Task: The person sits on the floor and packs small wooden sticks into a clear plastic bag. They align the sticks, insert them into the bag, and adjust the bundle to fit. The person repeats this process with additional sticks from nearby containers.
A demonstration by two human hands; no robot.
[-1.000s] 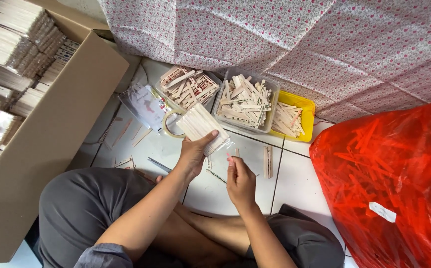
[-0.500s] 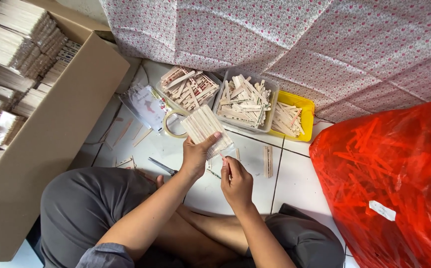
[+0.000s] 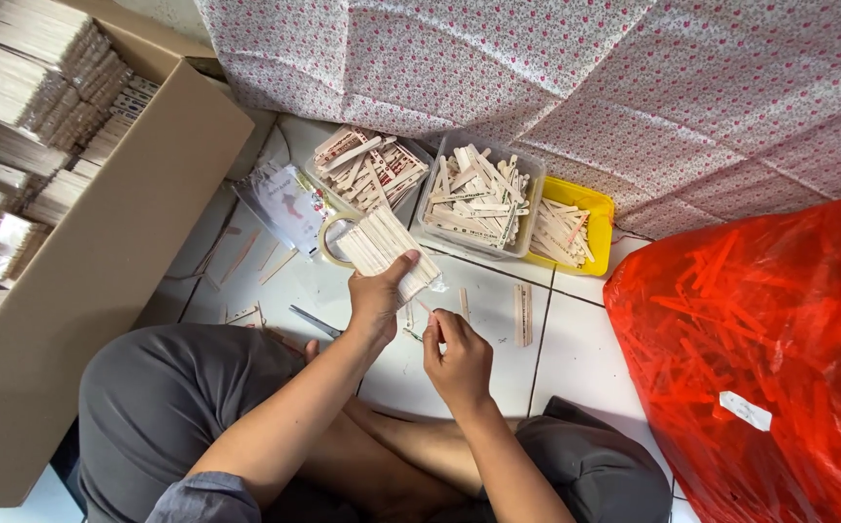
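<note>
Your left hand (image 3: 374,302) grips a bundle of wooden sticks (image 3: 387,247) above the tiled floor (image 3: 479,291); your right hand (image 3: 457,356) pinches something small beside it. A tape roll (image 3: 328,237), scissors (image 3: 316,321), stick-filled trays (image 3: 479,194) and a red bag (image 3: 760,349) crowd around.

Left of the clear tub (image 3: 479,199): an open brown cardboard box (image 3: 101,281) packed with pale stick bundles. Between them: a flat, glossy white packet (image 3: 285,201) with red marks. Right of the tub: a bulging red plastic bag (image 3: 760,349) bearing a small white label (image 3: 745,411).
</note>
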